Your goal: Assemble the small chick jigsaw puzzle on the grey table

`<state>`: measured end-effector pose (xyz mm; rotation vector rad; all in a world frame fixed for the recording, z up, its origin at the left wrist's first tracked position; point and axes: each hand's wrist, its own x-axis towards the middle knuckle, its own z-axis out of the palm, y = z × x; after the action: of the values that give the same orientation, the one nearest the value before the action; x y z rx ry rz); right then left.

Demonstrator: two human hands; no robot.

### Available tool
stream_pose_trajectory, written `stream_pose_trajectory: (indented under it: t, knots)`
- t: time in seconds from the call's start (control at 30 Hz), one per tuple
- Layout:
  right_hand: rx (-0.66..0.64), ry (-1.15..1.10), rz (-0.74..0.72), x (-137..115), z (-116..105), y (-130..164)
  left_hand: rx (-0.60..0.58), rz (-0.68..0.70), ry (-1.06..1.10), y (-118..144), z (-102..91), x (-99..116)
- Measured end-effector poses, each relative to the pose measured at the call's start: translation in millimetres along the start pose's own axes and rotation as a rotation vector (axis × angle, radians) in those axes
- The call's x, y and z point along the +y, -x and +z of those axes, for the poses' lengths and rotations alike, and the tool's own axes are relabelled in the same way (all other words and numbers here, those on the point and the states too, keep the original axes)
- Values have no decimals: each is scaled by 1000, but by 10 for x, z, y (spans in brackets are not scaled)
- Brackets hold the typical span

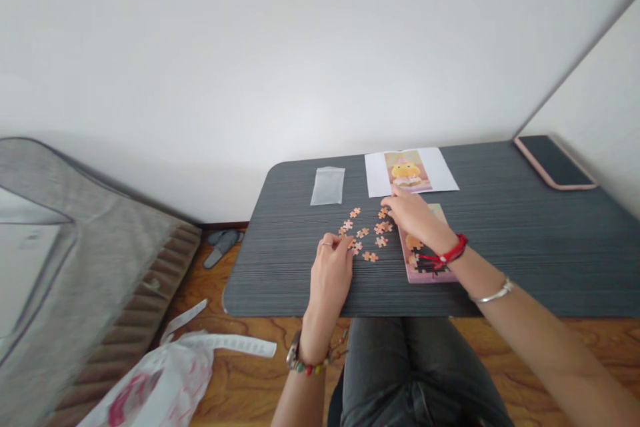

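Head view shows my left hand [331,271] resting fingertips on the loose puzzle pieces [365,233] scattered mid-table [280,267], grasping nothing that I can see. My right hand [413,217] reaches over the pink puzzle board [425,267], fingers touching pieces near the reference picture [407,172]; whether it pinches one, I cannot tell.

Your left hand [331,265] and right hand [413,215] are touching loose puzzle pieces [364,233] on the desk [500,253], your right forearm crossing the puzzle board [425,263].
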<state>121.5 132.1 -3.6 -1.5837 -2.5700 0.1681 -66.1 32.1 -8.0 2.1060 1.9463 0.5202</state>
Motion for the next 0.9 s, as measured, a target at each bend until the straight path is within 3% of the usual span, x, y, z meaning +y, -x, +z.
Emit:
stream_pose_trajectory:
  t: [0.2, 0.33, 0.53, 0.7, 0.9]
  knots:
    - [-55, -45, -78, 127, 104, -99, -27, -25, 19, 4, 34, 27]
    - [-1, -35, -73, 147, 54, -20, -14, 5, 13, 6, 53, 38]
    - [154, -54, 26, 326, -89, 583, -19, 70, 36, 17, 107, 197]
    - [211, 10, 173, 349, 22, 1130, -99, 175, 34, -6, 233, 510]
    - [212, 72, 216, 218, 151, 1204, -185, 225, -32, -28, 340, 819]
